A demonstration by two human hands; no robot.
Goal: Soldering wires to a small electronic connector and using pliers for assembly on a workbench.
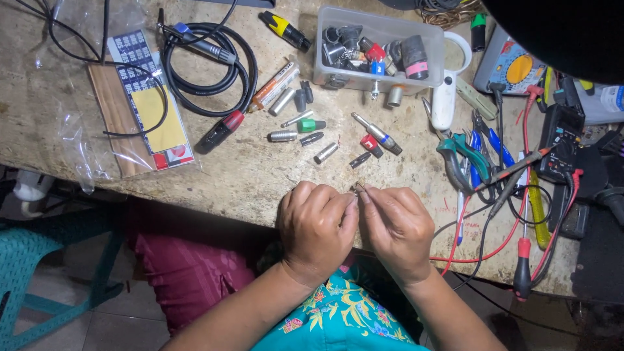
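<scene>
Brass-coloured and tiny, a small metal part [358, 187] sits pinched between the fingertips of both hands at the near edge of the worn, stained surface [247, 172]. The left hand [317, 226] is curled into a loose fist, its thumb and forefinger pressed together on the part from the left; the right hand [398, 227] meets it from the right, its grip likewise closed on the same piece, so the two hands touch at the fingertips. What kind of part it is cannot be told, as it is too small. Just beyond the hands lie scattered audio connector shells and plugs [325, 140], some silver, one green, one red. Farther back stands a clear plastic box [377, 49] filled with more connectors, and to its left a coiled black cable [208, 68] rests beside a plastic bag of cards [146, 104]. To the right of the hands lie green-handled pliers [463, 159], a red-handled screwdriver [522, 270], a white magnifier [448, 88] and a black multimeter [560, 140] with red and black leads.
</scene>
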